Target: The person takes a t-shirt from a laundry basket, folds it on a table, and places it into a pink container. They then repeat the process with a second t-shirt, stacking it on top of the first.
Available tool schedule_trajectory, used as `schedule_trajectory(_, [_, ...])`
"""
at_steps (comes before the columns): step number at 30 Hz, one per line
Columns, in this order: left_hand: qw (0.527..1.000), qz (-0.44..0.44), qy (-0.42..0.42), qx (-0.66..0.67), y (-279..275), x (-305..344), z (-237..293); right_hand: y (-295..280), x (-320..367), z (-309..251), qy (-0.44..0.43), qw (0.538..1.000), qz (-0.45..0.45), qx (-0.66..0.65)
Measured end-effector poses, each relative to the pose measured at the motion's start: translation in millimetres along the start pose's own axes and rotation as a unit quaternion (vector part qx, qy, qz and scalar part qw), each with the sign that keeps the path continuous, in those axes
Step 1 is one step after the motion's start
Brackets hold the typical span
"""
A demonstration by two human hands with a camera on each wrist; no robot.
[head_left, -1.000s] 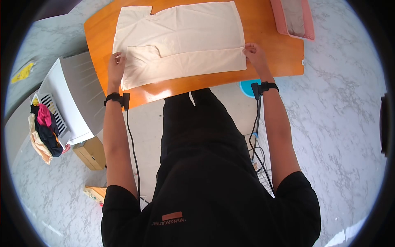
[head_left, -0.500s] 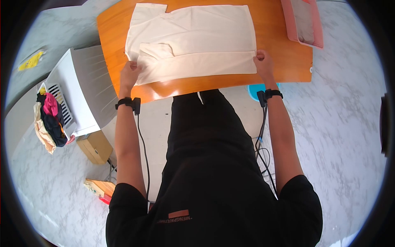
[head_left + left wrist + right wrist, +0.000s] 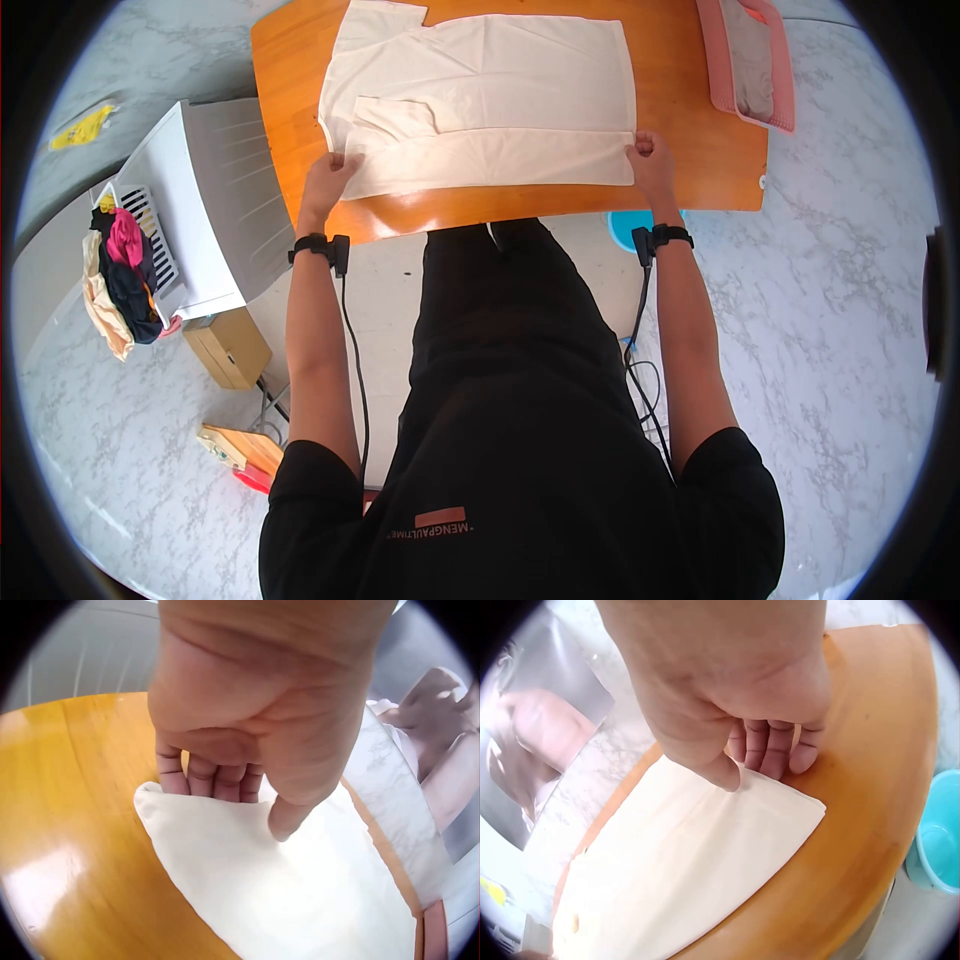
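A cream short-sleeved shirt [image 3: 530, 75] lies sideways on the orange wooden table, its near side folded over in a long strip [image 3: 510, 160]. One sleeve [image 3: 390, 15] points away at the far left; the other sleeve [image 3: 395, 118] lies on top of the folded part. At the shoulder end, my left hand [image 3: 328, 182] pinches the cloth edge, thumb [image 3: 285, 817] on top and fingertips partly hidden behind the edge. My right hand [image 3: 652, 165] pinches the hem end at the right, its thumb [image 3: 724, 774] pressing on the fabric and the fingers curled at the far side.
On the table's far right stands a pink basket [image 3: 718, 70] with grey cloth inside. A blue bucket [image 3: 625, 232] is below the front edge. To the left are a white cabinet [image 3: 205, 240], a white basket of clothes [image 3: 150, 235] and a cardboard box [image 3: 230, 350].
The head view has shifted, so table and shirt appear farther right. My left hand has moved inward along the shirt's left edge toward the near fold. My right hand stays at the hem.
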State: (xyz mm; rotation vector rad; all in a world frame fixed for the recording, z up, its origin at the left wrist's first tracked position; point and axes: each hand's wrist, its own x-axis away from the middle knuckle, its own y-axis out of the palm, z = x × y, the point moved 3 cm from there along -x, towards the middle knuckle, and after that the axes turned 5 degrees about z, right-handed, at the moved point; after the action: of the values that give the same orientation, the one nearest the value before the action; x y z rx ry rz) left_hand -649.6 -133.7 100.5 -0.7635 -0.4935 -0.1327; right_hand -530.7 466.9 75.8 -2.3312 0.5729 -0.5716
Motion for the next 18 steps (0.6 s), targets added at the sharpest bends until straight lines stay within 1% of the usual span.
schedule_trajectory(1, [0.999,-0.024,-0.02,-0.023,1,0,-3,0,0,-1,0.0,1.0,0.0,0.0])
schedule_trajectory(3, [0.999,-0.019,-0.022,-0.021,1,0,-5,-1,-1,-2,-0.004,0.999,-0.008,0.034])
schedule_trajectory(5, [0.999,-0.013,-0.025,-0.019,2,1,-11,0,-3,5,0.007,1.0,0.0,0.022])
schedule_trajectory(7, [0.996,0.052,-0.005,-0.075,1,6,-7,3,-3,6,0.02,1.0,0.007,0.01])
schedule_trajectory(9, [0.996,0.053,-0.012,-0.076,1,15,4,0,-1,-1,-0.007,1.0,0.018,0.021])
schedule_trajectory(11, [0.995,0.052,-0.019,-0.077,4,25,10,-1,1,-6,-0.011,0.999,0.02,0.023])
schedule_trajectory(13, [0.996,0.061,0.002,-0.068,4,32,12,-1,3,-9,-0.016,0.999,0.02,0.023])
schedule_trajectory(14, [0.996,0.061,0.001,-0.069,3,32,7,0,4,-8,-0.014,1.0,0.019,0.02])
schedule_trajectory(16, [0.993,0.028,0.023,-0.108,2,31,-5,2,3,-6,-0.013,1.0,0.017,0.016])
schedule_trajectory(18, [0.994,0.037,0.013,-0.1,3,28,-18,3,2,-1,-0.012,0.999,0.019,0.029])
